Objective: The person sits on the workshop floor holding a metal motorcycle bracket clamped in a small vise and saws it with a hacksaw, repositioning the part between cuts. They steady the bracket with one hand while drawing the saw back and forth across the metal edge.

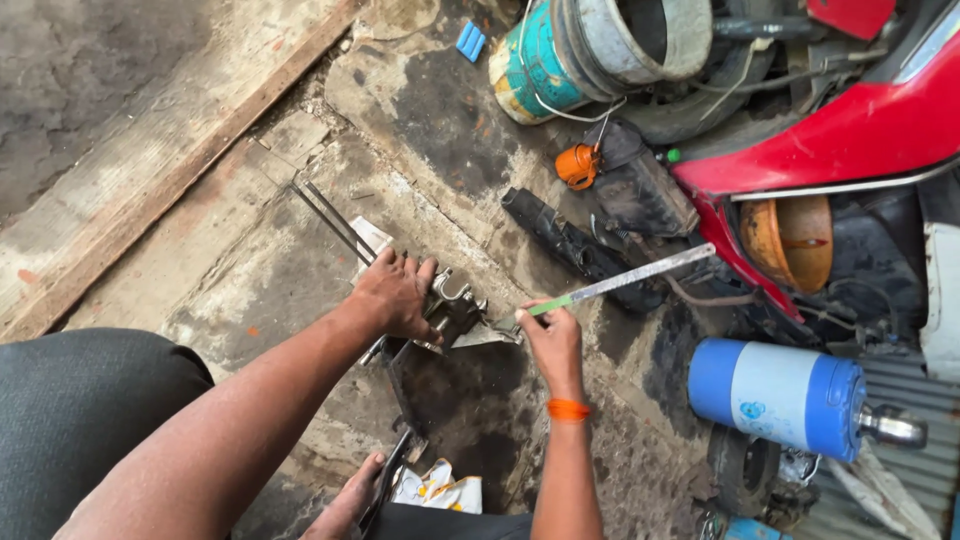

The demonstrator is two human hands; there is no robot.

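Head view, left hand (397,293) clamped palm-down over metal engine part (455,303), right hand (550,340) pinching hacksaw blade (628,277)

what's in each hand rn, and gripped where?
Left hand clamps over the top of a grey metal engine part on the floor. Right hand grips a flat metal blade at its near, green-marked end, fingers wrapped around it.

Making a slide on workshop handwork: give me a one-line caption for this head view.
Left hand steadies a grimy metal engine part on the stained concrete floor while the right hand holds a hacksaw blade against it.
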